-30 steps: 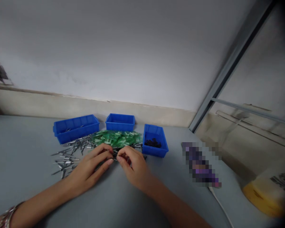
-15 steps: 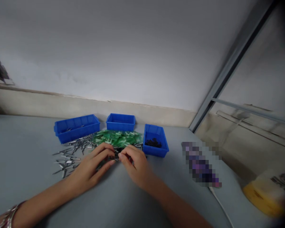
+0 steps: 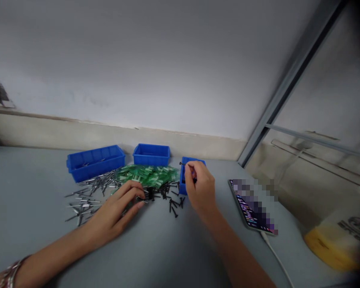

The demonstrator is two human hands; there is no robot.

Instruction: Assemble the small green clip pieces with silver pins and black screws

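Observation:
My right hand (image 3: 200, 186) pinches a black screw (image 3: 183, 163) over the right blue bin (image 3: 183, 188), hiding most of that bin. The screw's head points left, beyond the fingertips. On the table, my left hand (image 3: 121, 206) rests with curved fingers and the thumb apart, beside a pile of black screws (image 3: 174, 208); nothing shows in its grip. Behind the hands lies a heap of green plastic packets (image 3: 148, 174). Silver pin-like metal pieces (image 3: 103, 183) are spread to the left of the heap.
A long blue bin (image 3: 97, 164) with a few metal pieces inside stands at the back left. Another blue bin (image 3: 151, 160) is at the back middle. At right lie a phone (image 3: 243, 208) and its white cable (image 3: 274, 254). A yellow-and-clear container (image 3: 330, 252) stands beyond.
My right hand has moved right and up, from beside my left hand to over the right bin, with a black screw in its fingers. My left hand has hardly moved.

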